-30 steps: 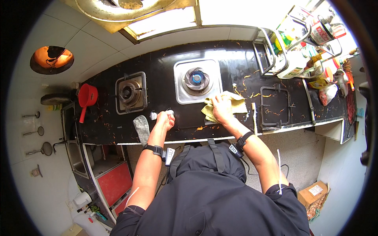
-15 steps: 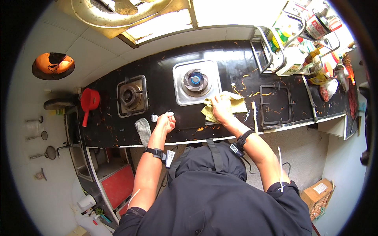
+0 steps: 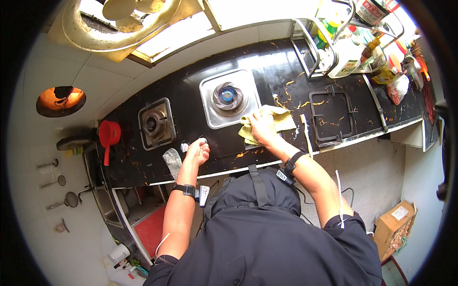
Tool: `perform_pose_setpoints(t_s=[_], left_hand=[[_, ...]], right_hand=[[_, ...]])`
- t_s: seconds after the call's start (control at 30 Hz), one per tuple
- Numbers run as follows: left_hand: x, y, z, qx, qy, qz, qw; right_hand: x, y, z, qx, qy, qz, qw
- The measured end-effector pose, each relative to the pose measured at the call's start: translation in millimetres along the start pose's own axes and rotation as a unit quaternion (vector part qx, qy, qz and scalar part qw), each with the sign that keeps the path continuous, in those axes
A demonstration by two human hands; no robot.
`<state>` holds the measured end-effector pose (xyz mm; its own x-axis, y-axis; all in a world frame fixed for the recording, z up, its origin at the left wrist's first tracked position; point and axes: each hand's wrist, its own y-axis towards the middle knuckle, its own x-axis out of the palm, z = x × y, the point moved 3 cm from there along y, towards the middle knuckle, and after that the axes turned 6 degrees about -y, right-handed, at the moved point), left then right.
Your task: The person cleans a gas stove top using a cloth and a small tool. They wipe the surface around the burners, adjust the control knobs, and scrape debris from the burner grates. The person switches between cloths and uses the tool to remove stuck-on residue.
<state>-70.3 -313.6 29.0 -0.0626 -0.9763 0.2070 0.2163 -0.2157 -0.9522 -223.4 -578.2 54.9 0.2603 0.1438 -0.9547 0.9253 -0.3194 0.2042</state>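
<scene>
My left hand (image 3: 197, 151) is closed at the stove's front edge, its fingertips on a burner knob (image 3: 202, 141). A second silvery knob (image 3: 184, 148) sits just left of it. My right hand (image 3: 262, 127) grips a yellow-green cloth (image 3: 282, 120), bunched on the black counter near the lit burner's lower right corner. Blue flame shows in the middle of the right burner (image 3: 228, 96), which has no pan support on its square steel tray. A grey cloth (image 3: 172, 161) lies left of my left hand.
A left burner (image 3: 154, 124) and a red long-handled dipper (image 3: 109, 133) stand on the counter (image 3: 186, 90). Right of the cloth lie a toothbrush-like stick (image 3: 305, 133), a black pan support (image 3: 331, 139) and a long bar (image 3: 375, 102). A rack (image 3: 308, 47) with several bottles stands behind.
The whole view has tilted slightly, with my head. My left hand stays at the knob and my right hand stays on the yellow-green cloth; the blue flame still burns.
</scene>
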Motion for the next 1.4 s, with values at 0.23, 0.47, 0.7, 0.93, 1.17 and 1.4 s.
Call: perform_pose_setpoints(t_s=[0.23,0.47,0.7,0.93,1.17,1.4], left_hand=[[1,0,1,0.010,0.023,0.056,0.998],[7,-2,2,0.024,0.084,0.086,0.992],[4,-2,5,0.032,0.151,0.130,0.980],[6,-7,5,0.057,0.179,0.144,0.972],[6,-10,8,0.109,0.225,0.188,0.950],[33,-42,13,0.267,0.749,0.277,0.539]], right_hand=[[2,-2,1,0.008,0.001,0.018,1.000],[1,-3,3,0.021,0.005,0.035,0.999],[2,-3,5,0.021,0.001,0.055,0.998],[0,-3,7,0.016,0.007,0.066,0.998],[-3,-2,11,0.003,0.047,0.073,0.996],[-1,-2,12,0.006,0.044,0.071,0.996]])
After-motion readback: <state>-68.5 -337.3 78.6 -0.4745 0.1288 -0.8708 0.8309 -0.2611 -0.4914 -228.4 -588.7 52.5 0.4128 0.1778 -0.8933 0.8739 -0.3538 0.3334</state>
